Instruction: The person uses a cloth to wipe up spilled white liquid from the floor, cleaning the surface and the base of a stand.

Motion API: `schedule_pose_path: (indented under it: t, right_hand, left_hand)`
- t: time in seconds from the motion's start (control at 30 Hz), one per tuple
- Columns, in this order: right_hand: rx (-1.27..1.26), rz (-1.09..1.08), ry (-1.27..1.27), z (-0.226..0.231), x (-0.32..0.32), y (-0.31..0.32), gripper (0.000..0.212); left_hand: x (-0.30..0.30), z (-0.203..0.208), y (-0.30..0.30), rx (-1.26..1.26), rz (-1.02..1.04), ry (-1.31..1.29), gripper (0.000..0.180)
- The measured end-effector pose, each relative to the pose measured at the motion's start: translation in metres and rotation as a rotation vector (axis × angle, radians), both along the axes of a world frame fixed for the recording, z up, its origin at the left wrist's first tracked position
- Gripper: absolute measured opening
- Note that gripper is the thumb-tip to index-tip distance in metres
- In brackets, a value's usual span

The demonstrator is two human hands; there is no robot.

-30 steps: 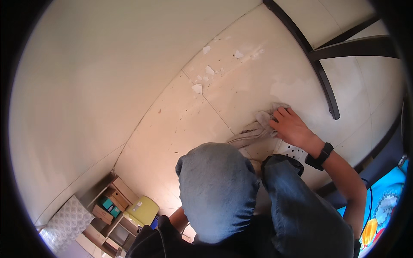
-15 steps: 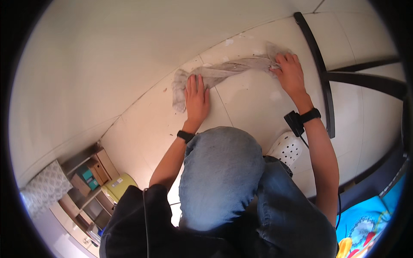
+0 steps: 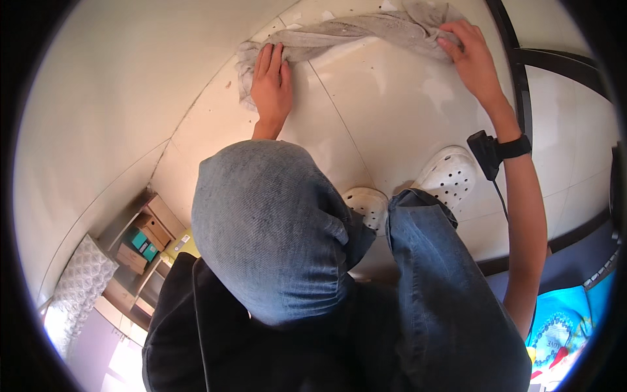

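Note:
A long, damp-looking grey-white cloth (image 3: 353, 31), twisted and bunched, lies across the pale tiled floor near the wall. My left hand (image 3: 272, 85) rests on its left end, fingers stretched out over the fabric and thumb apart. At the other end, my right hand (image 3: 475, 59) has thumb and fingers closed on a bunched fold of the cloth. A black strap with a small dark device (image 3: 484, 154) is round my right wrist. My bent denim-covered knee (image 3: 268, 222) hides part of my left forearm.
Dark bars of a wooden frame (image 3: 524, 98) stand on the floor right of the cloth. Two white perforated clogs (image 3: 447, 173) are on my feet. A shelf with boxes (image 3: 147, 242) stands at lower left. Bright blue printed fabric (image 3: 558, 326) lies at lower right.
The view has shifted, so cloth and hands sit higher in the picture and a second clog shows. Both hands stay at the cloth's two ends.

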State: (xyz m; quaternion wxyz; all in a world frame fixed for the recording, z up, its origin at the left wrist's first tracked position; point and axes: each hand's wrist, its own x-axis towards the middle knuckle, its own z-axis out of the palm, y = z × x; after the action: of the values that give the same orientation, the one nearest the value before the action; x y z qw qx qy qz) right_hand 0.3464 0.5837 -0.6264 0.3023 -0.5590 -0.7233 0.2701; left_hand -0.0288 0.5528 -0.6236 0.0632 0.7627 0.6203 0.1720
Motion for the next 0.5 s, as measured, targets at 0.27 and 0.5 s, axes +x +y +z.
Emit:
schedule_pose_path:
  t: [0.27, 0.5]
  right_hand:
    - [-0.047, -0.36, 0.327, 0.049, 0.035, -0.021, 0.025]
    - [0.125, -0.466, 0.136, 0.128, 0.021, -0.056, 0.018]
  left_hand:
    - [-0.006, 0.046, -0.005, 0.135, 0.199, -0.331, 0.02]
    - [-0.061, 0.099, -0.083, -0.137, 0.119, -0.358, 0.019]
